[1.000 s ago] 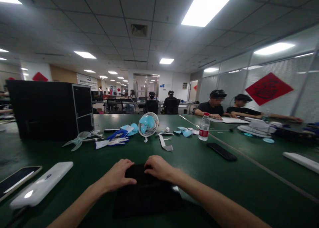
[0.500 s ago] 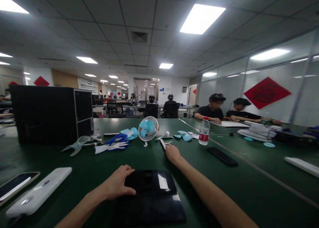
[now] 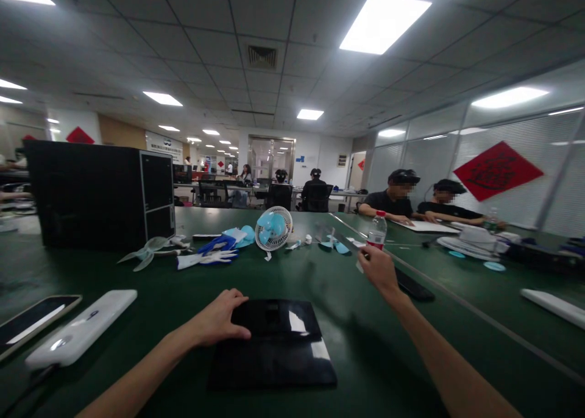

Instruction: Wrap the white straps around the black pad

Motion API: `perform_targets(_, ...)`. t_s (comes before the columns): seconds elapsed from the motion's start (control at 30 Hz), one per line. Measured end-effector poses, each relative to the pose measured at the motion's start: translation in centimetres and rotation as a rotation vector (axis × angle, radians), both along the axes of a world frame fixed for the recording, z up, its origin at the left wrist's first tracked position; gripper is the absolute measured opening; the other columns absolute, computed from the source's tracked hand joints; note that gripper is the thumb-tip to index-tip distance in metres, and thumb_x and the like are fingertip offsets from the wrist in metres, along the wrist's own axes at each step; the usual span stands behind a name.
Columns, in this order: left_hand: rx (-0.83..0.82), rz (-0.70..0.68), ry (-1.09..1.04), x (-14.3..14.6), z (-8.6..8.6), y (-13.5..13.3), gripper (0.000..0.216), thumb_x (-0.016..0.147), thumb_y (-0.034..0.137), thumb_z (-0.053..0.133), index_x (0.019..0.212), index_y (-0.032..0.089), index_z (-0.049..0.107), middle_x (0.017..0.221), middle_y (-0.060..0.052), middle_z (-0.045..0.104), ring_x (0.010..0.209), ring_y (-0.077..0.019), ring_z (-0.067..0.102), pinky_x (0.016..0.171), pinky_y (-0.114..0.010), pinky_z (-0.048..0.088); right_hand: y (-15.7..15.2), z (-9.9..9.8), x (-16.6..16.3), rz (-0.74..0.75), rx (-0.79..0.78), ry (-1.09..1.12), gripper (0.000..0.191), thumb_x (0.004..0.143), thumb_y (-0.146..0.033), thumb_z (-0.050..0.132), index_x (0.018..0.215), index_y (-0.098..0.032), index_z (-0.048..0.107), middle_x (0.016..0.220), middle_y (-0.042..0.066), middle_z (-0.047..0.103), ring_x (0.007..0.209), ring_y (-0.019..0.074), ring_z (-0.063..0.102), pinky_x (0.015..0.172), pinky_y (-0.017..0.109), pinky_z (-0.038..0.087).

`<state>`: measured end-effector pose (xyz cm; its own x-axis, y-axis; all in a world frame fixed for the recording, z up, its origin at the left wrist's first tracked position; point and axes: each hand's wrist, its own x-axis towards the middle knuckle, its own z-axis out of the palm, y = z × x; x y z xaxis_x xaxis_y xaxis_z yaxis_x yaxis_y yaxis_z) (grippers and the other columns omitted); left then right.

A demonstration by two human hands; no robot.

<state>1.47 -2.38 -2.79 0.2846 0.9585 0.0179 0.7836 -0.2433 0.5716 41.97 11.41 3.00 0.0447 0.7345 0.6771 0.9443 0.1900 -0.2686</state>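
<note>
A glossy black panel-like object (image 3: 274,364) lies on the green table in front of me, a raised section along its far half. My left hand (image 3: 225,318) rests at its far left corner, thumb and fingers curved round the edge. Further off to the right, my right hand (image 3: 378,270) is raised above the table, closed on a thin flat grey strip (image 3: 348,242). Motion blur hides the kind of strip. Behind that hand stands a water bottle (image 3: 378,228) with a red cap, partly covered by my fingers.
A small fan (image 3: 273,228), blue-and-white gloves (image 3: 210,255) and loose fan blades (image 3: 145,253) lie across the table. At left are a black computer tower (image 3: 91,198), a white power strip (image 3: 85,328) and a phone (image 3: 36,320). A black flat object (image 3: 415,285) lies right. Two people sit beyond.
My right hand has lifted the thin strip from beside the fan and swung right, in front of the bottle. My left hand stays at the black object; the view has tilted slightly down.
</note>
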Motion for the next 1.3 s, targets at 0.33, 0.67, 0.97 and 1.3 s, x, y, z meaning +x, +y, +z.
perform_targets(0.33,-0.006,0.017,0.003,-0.1,-0.3,0.9,0.088,0.063,0.065,0.065,0.135,0.021,0.045,0.138,-0.009,0.042,0.124,-0.0281,0.043,0.102,-0.037,0.039,-4.5,0.9,-3.9,0.519,-0.097,0.459,0.034,0.078,-0.043,0.052,0.085,-0.014,0.070,0.070,0.003,0.065,0.061,0.0163,0.055,0.057,0.026,0.041)
perform_targets(0.67,0.690,0.335,-0.329,-0.9,2.9,0.4,0.049,0.090,0.053,0.037,0.122,0.020,0.054,0.128,-0.008,0.055,0.119,-0.0244,0.049,0.102,-0.043,0.039,-6.4,0.4,-6.2,0.860,-0.419,0.682,0.034,0.071,-0.045,0.066,0.082,-0.013,0.068,0.065,0.000,0.054,0.056,0.0096,0.043,0.048,0.021,0.032)
perform_targets(0.97,0.632,0.217,-0.334,0.8,4.0,-0.8,0.038,0.090,0.044,0.042,0.113,0.021,0.062,0.114,-0.005,0.064,0.108,-0.0211,0.056,0.093,-0.034,0.044,-8.2,0.2,-8.5,1.012,-0.617,0.602,0.027,0.077,-0.039,0.066,0.082,-0.013,0.069,0.067,-0.001,0.056,0.058,0.0088,0.044,0.054,0.023,0.032)
perform_targets(1.3,-0.213,0.002,-0.519,-0.1,5.2,-2.8,0.030,0.076,0.040,0.061,0.089,0.014,0.064,0.074,0.001,0.063,0.058,-0.0089,0.051,0.052,-0.021,0.036,-9.0,-0.6,-6.8,0.917,-0.975,0.685,0.025,0.069,-0.033,0.071,0.082,-0.011,0.066,0.073,0.001,0.062,0.062,0.0092,0.053,0.056,0.021,0.038)
